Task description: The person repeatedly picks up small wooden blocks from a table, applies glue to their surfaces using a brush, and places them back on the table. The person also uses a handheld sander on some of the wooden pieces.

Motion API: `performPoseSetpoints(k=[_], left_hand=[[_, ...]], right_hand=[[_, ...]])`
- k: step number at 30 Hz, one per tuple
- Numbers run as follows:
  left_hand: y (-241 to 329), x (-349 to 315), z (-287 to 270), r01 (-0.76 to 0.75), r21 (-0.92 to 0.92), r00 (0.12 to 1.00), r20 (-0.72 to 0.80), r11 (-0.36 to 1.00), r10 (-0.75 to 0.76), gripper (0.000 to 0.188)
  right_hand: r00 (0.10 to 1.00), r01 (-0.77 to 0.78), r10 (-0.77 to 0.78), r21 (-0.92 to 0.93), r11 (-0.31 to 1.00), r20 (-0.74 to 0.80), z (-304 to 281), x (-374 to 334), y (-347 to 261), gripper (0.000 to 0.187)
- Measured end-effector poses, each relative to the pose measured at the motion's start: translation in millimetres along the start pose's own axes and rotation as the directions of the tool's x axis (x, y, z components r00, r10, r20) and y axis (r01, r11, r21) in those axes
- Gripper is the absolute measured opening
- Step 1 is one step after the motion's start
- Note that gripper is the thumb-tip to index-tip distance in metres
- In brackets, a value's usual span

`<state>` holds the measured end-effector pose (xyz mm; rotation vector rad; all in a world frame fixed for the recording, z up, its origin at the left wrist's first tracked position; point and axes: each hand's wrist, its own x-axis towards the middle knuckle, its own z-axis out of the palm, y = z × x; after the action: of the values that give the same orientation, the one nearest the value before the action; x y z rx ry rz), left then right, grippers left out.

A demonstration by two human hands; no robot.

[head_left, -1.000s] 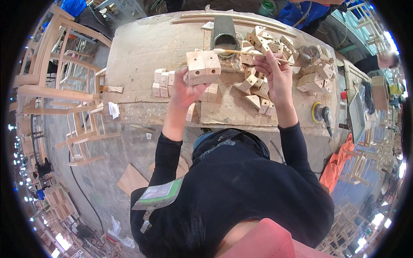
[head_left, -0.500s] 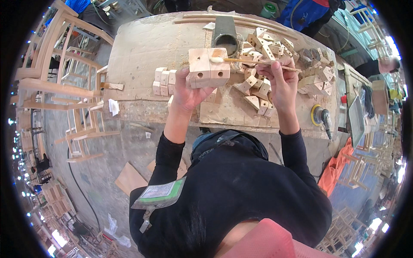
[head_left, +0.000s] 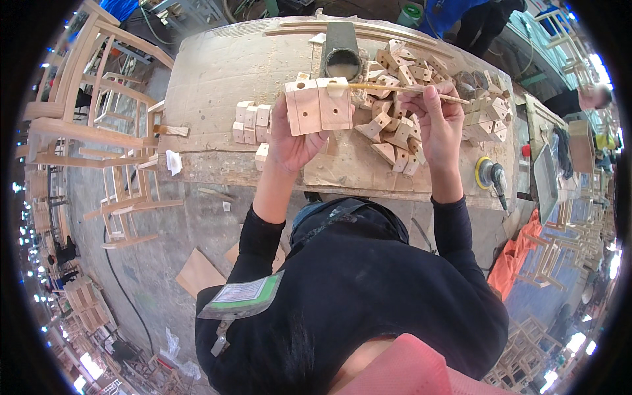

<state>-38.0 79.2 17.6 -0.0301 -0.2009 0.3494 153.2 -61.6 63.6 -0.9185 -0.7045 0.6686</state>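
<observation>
My left hand (head_left: pixel 297 150) is closed round a pair of pale wooden blocks (head_left: pixel 320 112) held side by side above the table, their drilled front faces turned toward me. In my right hand (head_left: pixel 436 117) a thin wooden stick (head_left: pixel 376 87) is pinched between thumb and fingers. Its tip, coated in something white like glue, touches the upper edge of the right-hand block. Just behind the blocks lies a dark grey tubular container (head_left: pixel 341 47) with pale stuff showing in its mouth. A heap of drilled wooden blocks (head_left: pixel 398 135) spreads between and beyond my hands.
Several small blocks (head_left: pixel 250 122) stand in rows at left on the worktable (head_left: pixel 210 72). A sander (head_left: pixel 488 174) with a yellow rim rests at the right edge. Long wooden strips (head_left: pixel 309 29) line the far edge. Wooden chair frames (head_left: pixel 92 128) crowd the left side.
The blocks have tipped so that their front faces show more fully. The stick's tip has shifted to the upper edge, and my right hand has moved slightly right.
</observation>
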Motion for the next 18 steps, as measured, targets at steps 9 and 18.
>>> performPoseSetpoints(k=[9, 18], left_hand=[[-10.4, -1.2, 5.6, 0.004, -0.041, 1.0, 0.023, 0.999, -0.003, 0.081], [-13.6, -1.1, 0.2, -0.125, 0.098, 0.988, -0.077, 0.987, 0.133, 0.073]], right_hand=[[0.995, 0.074, -0.075, 0.013, 0.997, 0.066, -7.4, -8.7, -1.3, 0.009], [0.999, 0.024, -0.025, 0.023, 0.999, 0.046, -11.3, -19.4, -2.8, 0.009]])
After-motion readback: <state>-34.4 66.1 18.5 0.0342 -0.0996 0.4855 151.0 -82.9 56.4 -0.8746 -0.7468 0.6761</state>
